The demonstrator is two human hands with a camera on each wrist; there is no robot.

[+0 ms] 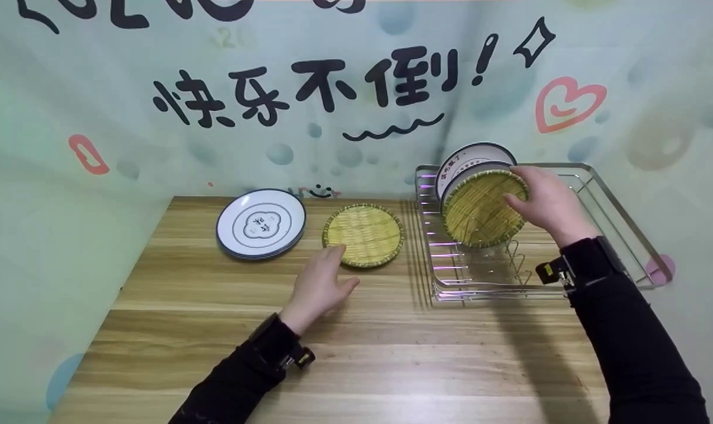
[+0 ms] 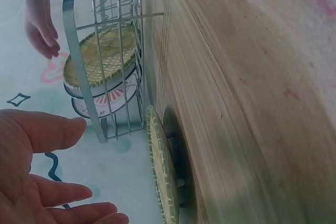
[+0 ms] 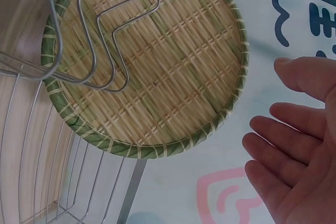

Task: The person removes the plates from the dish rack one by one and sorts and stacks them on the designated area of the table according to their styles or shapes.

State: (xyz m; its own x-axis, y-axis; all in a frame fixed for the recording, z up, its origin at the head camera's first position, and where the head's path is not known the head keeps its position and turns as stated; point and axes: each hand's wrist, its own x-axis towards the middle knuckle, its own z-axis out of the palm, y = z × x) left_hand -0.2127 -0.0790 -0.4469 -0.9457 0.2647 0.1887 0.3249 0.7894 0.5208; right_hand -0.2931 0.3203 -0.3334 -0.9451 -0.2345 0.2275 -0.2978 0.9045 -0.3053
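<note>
Left hand (image 1: pixel 316 288) released beside the flat woven tray (image 1: pixel 365 232); right hand (image 1: pixel 545 200) released by the upright woven tray (image 1: pixel 480 212) in the wire rack (image 1: pixel 627 224)!
Far left, stacked blue-rimmed plates (image 1: pixel 261 224) sit on the tabletop (image 1: pixel 392 365), anything under the top one showing only an edge. Next along, the left grip is loose, fingertips covering the flat tray's near edge from overhead, yet the left wrist view shows a gap and cuts that tray off at the bottom. Into the rack: at least two plates (image 1: pixel 479 152) stand behind the upright tray, mostly masked by it, while bent wires cross its face in the right wrist view. And the right grip is loose too, fingertips clear of the rim there, though from above they overlap it.
</note>
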